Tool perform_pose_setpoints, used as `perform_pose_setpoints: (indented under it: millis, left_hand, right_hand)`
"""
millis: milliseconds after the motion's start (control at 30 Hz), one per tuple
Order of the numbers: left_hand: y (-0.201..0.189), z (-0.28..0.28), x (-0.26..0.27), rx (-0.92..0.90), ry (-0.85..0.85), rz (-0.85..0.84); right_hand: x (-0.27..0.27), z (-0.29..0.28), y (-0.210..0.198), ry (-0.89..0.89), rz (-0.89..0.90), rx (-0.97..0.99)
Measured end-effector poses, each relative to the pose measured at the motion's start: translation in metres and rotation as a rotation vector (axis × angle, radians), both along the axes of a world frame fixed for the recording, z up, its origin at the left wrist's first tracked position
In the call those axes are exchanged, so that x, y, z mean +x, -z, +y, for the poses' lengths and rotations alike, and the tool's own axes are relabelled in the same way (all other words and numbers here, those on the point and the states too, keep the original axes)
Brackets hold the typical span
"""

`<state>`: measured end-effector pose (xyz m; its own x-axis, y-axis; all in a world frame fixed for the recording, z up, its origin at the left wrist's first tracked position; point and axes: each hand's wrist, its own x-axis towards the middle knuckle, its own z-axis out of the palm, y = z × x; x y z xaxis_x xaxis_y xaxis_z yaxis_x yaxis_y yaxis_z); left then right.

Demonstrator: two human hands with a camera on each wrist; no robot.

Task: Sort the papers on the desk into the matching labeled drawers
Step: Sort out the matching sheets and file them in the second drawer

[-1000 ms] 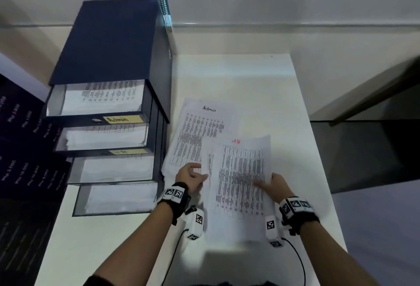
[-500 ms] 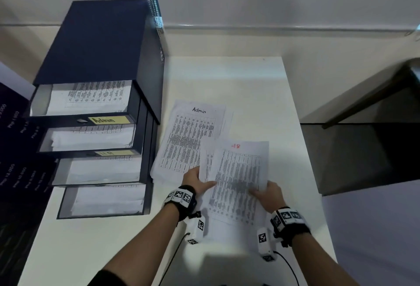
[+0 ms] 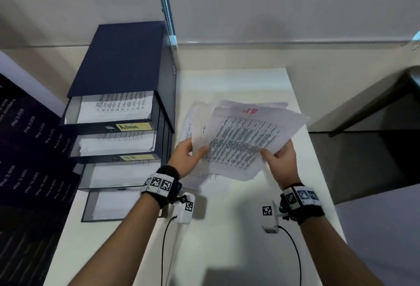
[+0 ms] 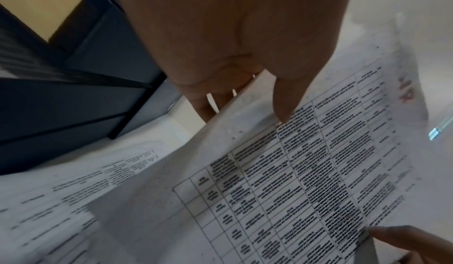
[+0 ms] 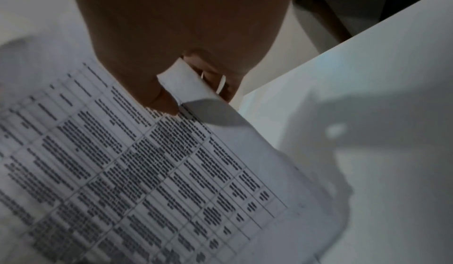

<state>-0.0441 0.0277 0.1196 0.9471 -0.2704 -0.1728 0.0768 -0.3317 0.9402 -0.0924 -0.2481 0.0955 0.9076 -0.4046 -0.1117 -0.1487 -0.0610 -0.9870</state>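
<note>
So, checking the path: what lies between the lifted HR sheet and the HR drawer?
Head view: only the left hand, gripping the HR sheet; HR drawer beyond.

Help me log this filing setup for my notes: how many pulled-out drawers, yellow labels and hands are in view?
Pulled-out dark blue cabinet drawers holding papers: 4
Yellow paper labels on drawer fronts: 2
Bare hands gripping the white printed sheet with red heading, left hand and right hand: 2
Total: 8
</note>
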Motion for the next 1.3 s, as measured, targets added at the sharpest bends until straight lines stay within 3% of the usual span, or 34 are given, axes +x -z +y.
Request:
perform_pose_setpoints:
  millis: [267, 433, 600, 667, 767, 867, 933, 1067, 1200, 1300]
  left_hand:
    - [0.021, 0.016, -0.020, 0.056, -0.085, 0.019]
    - [-0.001, 0.030, -0.022, 0.068, -0.160, -0.170]
    - [-0.033, 0.076, -0.022, 0.057, -0.164, -0.118]
    - [-0.039, 0.111, -0.025, 0.015, -0.106, -0.081]
    - [-0.051, 0.158, -0.035, -0.047, -0.034, -0.065]
    - [-0.057, 0.206, -0.043, -0.047, -0.048, 0.046]
    - [-0.062, 0.235, -0.049, -0.030, -0.130, 0.117]
    - [-0.062, 0.278, -0.059, -0.060, -0.172, 0.089]
    - [-0.059, 0.307, -0.076, -0.074, -0.194, 0.198]
    - [-0.053, 0.321, -0.081, -0.057, -0.220, 0.305]
  right_hand:
    - [-0.029, 0.038, 0.021, -0.093, 0.141, -0.168]
    - [-0.028, 0.058, -0.010, -0.147, 0.062, -0.276]
    - [-0.027, 0.090, -0.047, -0.241, -0.020, -0.220]
    - [-0.029, 0.112, -0.059, -0.334, -0.034, -0.199]
    - [-0.030, 0.148, -0.068, -0.527, -0.056, -0.331]
    - [-0.027, 0.183, -0.069, -0.724, 0.025, -0.384]
    - [-0.028, 0.209, -0.073, -0.846, 0.110, -0.344]
    - [-0.024, 0.252, -0.072, -0.967, 0.246, -0.109]
    - [-0.005, 0.277, -0.069, -0.894, 0.409, 0.174]
    - [0.014, 0.288, -0.068, -0.746, 0.423, 0.208]
